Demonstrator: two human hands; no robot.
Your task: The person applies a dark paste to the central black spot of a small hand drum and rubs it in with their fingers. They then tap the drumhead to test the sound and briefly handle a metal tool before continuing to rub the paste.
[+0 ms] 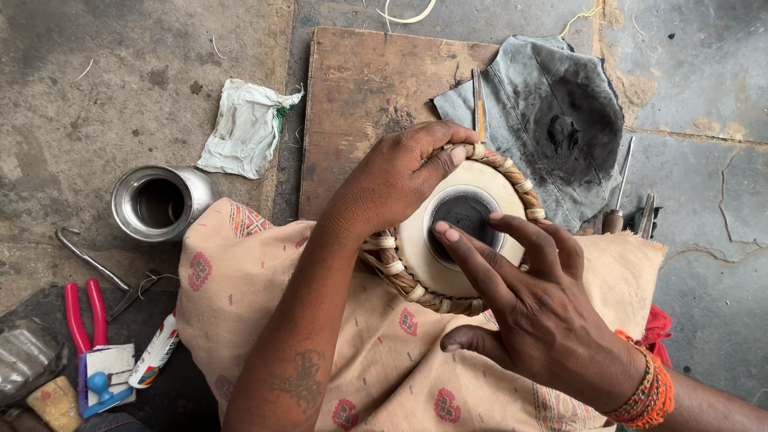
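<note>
Resting on a cream cloth printed with red motifs, and lying partly against a wooden board: one round drum head, pale skin in the middle, a dark grey-black circle set inside a thin light ring, and a braided rim of tan and white lacing running around the edge. Counting the rest: one steel cup standing open on the concrete floor to the left, one crumpled white rag beyond it, one grey leather piece smeared black at the top right, one pair of red-handled pliers, one metal hook, one small white tube, and two slim metal tools lying just past the drum on the right; a third thin tool lying on the leather's edge. Curling over the far rim from the left: the left hand, fingers bent and closed around the braid, thumb pressing on the pale skin. Spreading flat and open from the right: the right hand, gripping nothing, index and middle fingertips touching the edge of the dark circle, thumb hanging apart below the rim, orange bead bracelets circling the wrist.
</note>
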